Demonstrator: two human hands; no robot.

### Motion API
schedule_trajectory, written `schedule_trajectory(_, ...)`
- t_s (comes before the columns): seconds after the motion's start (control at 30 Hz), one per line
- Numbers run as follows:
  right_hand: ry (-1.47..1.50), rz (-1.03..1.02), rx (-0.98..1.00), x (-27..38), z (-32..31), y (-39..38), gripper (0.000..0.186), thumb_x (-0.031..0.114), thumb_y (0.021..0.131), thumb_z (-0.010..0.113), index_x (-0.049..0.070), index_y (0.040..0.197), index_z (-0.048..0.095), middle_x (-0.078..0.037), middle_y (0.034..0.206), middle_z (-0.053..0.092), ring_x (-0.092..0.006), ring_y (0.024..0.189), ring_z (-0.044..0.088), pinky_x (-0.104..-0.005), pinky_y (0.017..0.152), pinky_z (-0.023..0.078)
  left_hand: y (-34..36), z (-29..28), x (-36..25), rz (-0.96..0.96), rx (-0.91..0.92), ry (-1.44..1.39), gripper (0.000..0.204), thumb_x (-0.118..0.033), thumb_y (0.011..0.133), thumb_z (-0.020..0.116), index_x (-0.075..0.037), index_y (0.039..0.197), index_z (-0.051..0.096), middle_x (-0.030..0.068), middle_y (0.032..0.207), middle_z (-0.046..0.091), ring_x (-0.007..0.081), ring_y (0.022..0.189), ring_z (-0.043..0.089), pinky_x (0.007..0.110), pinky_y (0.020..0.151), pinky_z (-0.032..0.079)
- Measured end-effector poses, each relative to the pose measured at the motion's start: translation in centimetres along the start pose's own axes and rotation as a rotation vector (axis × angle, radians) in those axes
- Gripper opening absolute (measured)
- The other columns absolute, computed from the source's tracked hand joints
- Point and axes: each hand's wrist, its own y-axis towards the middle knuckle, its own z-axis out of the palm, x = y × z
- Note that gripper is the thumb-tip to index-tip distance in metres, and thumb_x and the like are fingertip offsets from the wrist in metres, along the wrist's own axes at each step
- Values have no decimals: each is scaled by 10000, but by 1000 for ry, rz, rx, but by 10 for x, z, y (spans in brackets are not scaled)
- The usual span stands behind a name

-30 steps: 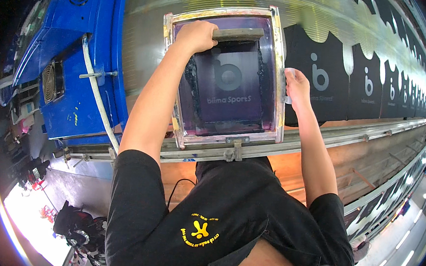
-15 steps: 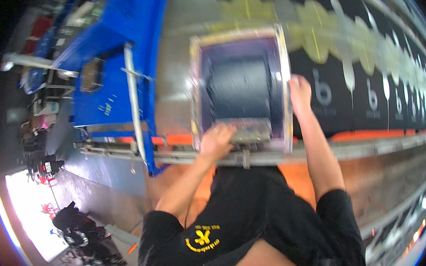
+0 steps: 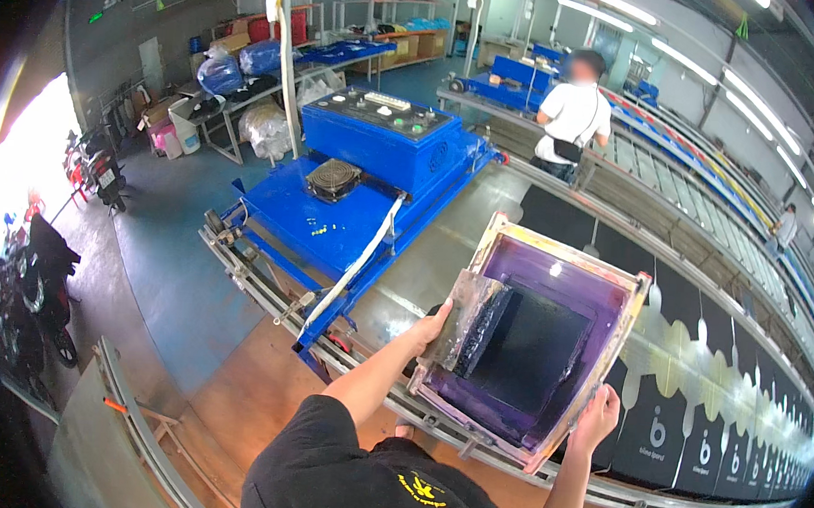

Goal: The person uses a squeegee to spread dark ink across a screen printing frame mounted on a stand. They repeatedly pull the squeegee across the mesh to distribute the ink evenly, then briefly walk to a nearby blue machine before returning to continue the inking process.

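My left hand point(image 3: 433, 324) grips a squeegee point(image 3: 464, 319) with a grey, ink-smeared blade, held over the left side of a screen-printing frame. The frame point(image 3: 568, 245) has pale edges, purple mesh and a dark, ink-covered middle point(image 3: 528, 347); it sits over the long print table at an angle. My right hand point(image 3: 599, 414) is closed on the frame's right rim, near its lower corner. A row of several black panels point(image 3: 658, 441) with pale printed logos lies to the right.
A blue machine point(image 3: 324, 229) rides rails point(image 3: 246, 266) on the left. A person point(image 3: 572, 124) in white stands across the table; another point(image 3: 784, 228) is farther right. Motorbikes point(image 3: 45, 295) stand by the bright doorway. Bagged bundles point(image 3: 219, 76) sit on a back bench.
The view has tilted up and turned to show the room. My left hand and squeegee moved from the frame's top down, now at its left. The logo in the mesh is hidden under ink.
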Motion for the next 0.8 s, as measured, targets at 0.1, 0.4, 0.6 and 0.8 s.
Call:
schedule_trajectory(0.1, 215, 97, 24, 33, -3, -36, 193, 250, 1141, 656, 73, 1216, 679, 96, 755, 525, 11, 597, 461, -199, 490, 308, -54, -16, -58, 50, 3, 50, 1196, -942, 937, 539, 21, 1645, 499, 262, 1696, 488, 401, 1571, 448, 577, 1269, 358)
schedule_trajectory(0.4, 432, 458, 832, 42, 61, -255, 298, 265, 1201, 455, 9, 1177, 604, -193, 962, 793, -283, 904, 770, -433, 899, 607, -260, -180, -231, 344, -66, 140, 870, -823, 1027, 565, -69, 1424, 736, 163, 1417, 737, 287, 1253, 703, 463, 1099, 542)
schedule_trajectory(0.6, -18, 750, 1353, 78, 126, -372, 486, 352, 1183, 589, -15, 1502, 607, -148, 1367, 739, -221, 1261, 704, -403, 1125, 558, -386, -364, -150, 181, -244, -35, 911, -811, 992, 631, -150, 1616, 576, 138, 1564, 655, 351, 1392, 638, 592, 1132, 521)
schedule_trajectory(0.8, 355, -169, 1420, 222, 241, -401, 677, 408, 1076, 741, -69, 1533, 591, -244, 1506, 677, -305, 1408, 648, -475, 1213, 480, -499, -558, -64, 263, -500, -170, 785, -727, 1095, 525, -123, 1595, 563, 124, 1503, 672, 345, 1314, 655, 536, 1133, 524)
